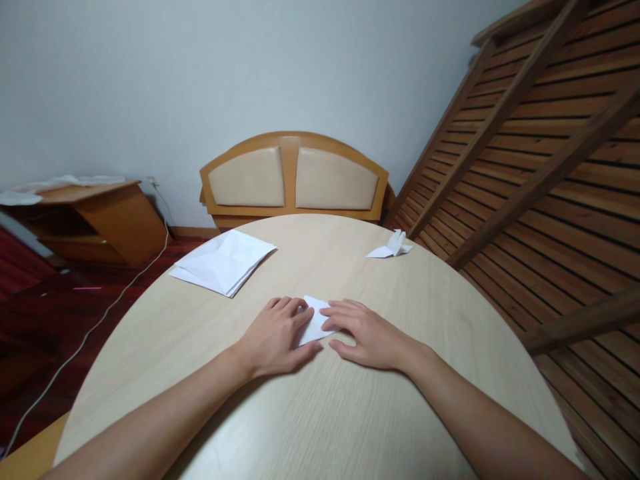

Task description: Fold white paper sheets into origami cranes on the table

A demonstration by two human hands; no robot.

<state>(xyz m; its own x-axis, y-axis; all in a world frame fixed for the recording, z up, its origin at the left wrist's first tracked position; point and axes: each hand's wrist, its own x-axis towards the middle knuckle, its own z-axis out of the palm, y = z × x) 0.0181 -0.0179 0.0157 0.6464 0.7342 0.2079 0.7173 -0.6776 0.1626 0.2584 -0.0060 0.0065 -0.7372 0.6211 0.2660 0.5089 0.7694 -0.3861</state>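
Observation:
A small folded piece of white paper (316, 323) lies on the round, light wood-topped table (380, 420). My left hand (283, 335) rests over its left side, fingers slightly bent and the thumb stretched out along the near edge. From the other side, my right hand (361, 333) lays its extended fingers on the paper's right part, the thumb held apart on the tabletop. Both hands partly cover the paper, so its full outline is hidden. Neither hand visibly pinches it.
A stack of white paper sheets (225, 260) sits at the table's left rear. Toward the right rear edge stands a folded paper bird (393, 247). Beyond are a padded headboard (295, 175), slatted wooden frame (550, 160), low wooden desk (107, 220) and white cable (107, 310).

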